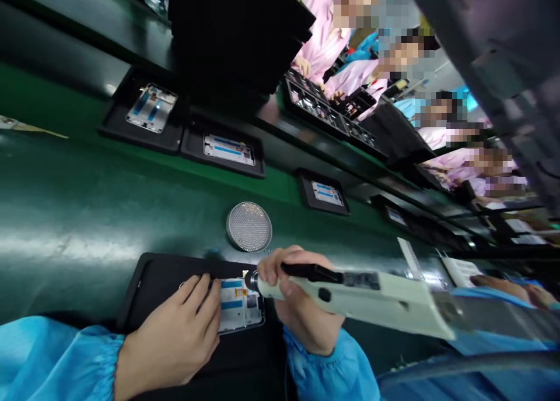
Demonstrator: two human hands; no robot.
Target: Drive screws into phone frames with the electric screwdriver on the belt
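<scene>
My left hand point(177, 325) lies over the left end of a phone frame point(231, 316), its fingers bent and closed at the frame's edge; the thumb is mostly hidden. Silver with blue strips and a small orange flex piece, the frame rests in a black tray point(146, 267). My right hand point(301, 284) is wrapped around a pale green electric screwdriver point(363, 302), held nearly level. Its dark nose points at the upper right corner of the frame; whether the bit touches is hidden.
Behind the tray stands a round dish of tiny screws point(249, 226). More black trays with phone frames point(230, 150) line the green bench point(65, 197). A dark stack point(231, 39) rises at the back. People in pink point(321, 34) work across the line; a blue-sleeved person point(503, 296) sits at right.
</scene>
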